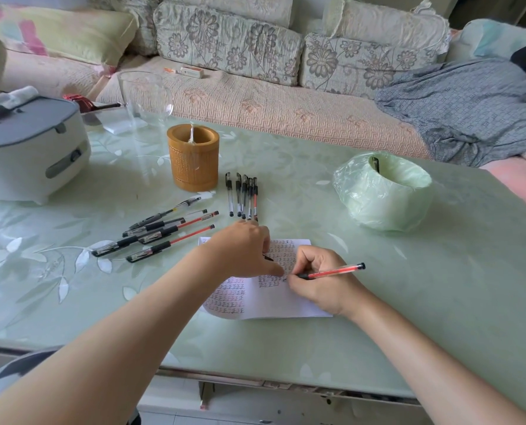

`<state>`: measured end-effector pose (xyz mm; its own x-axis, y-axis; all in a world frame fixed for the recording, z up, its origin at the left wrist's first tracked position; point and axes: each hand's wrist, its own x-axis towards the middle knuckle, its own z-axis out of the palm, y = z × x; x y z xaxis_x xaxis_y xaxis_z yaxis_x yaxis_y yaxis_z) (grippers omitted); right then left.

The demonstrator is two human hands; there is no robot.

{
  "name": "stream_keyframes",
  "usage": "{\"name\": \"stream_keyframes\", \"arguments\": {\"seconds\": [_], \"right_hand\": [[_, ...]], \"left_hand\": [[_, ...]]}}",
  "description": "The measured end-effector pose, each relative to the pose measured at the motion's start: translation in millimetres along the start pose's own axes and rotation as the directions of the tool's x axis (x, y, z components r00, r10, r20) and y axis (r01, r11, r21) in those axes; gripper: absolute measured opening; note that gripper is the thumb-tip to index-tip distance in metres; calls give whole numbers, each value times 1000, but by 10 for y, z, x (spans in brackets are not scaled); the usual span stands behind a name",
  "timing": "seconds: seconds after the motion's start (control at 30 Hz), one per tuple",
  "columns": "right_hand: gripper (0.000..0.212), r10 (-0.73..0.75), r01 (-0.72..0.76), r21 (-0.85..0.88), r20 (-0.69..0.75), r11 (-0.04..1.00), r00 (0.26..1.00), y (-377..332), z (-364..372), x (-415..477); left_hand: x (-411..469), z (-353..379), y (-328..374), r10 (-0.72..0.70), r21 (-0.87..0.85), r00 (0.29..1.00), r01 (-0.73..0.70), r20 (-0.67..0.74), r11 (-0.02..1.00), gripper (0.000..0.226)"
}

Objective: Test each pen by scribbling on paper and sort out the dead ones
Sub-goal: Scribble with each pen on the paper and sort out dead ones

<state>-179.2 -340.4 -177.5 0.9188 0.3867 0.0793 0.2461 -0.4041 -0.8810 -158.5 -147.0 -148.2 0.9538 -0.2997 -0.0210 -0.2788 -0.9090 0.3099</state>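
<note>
Containers first. A round bamboo pen holder (193,157) stood upright toward the back of the table; only a pale strip showed at its mouth, contents otherwise unclear. To the right sat a bin lined with a green plastic bag (383,191), with one dark pen-like object (376,164) leaning inside its opening. A clear glass vessel (145,98) stood behind the holder, apparently holding nothing visible. At far left sat a white and grey lidded appliance (31,145).

Pens. A fanned cluster of pens (160,233), black-gripped, some with red barrels, lay loose left of the paper. A second, neater row of five pens (242,196) lay side by side just right of the holder, tips toward the person.

Hands. The right hand (320,280) pinched a red pen (332,272) between thumb and curled fingers, its tip down on the sheet of paper (274,302), its capped end pointing right. The left hand (243,251) lay on the paper's upper left, thumb stretched toward the pen tip, fingers curled together on the sheet. The paper carried rows of small written marks.

Surface and room. The table (378,317) had a pale green glass top with a leaf pattern. Behind it ran a sofa (270,102) with floral cushions, a grey patterned cloth (470,111) heaped at its right end.
</note>
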Motion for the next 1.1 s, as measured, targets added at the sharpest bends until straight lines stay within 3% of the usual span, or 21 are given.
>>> {"name": "stream_keyframes", "arguments": {"seconds": [0.17, 1.1], "right_hand": [[13, 13, -12, -72, 21, 997, 1000, -12, 10, 11], [14, -29, 30, -47, 8, 998, 1000, 21, 28, -19]], "left_hand": [[3, 8, 2, -7, -8, 1000, 7, -5, 1000, 54], [22, 44, -18, -29, -38, 1000, 29, 7, 999, 56]]}}
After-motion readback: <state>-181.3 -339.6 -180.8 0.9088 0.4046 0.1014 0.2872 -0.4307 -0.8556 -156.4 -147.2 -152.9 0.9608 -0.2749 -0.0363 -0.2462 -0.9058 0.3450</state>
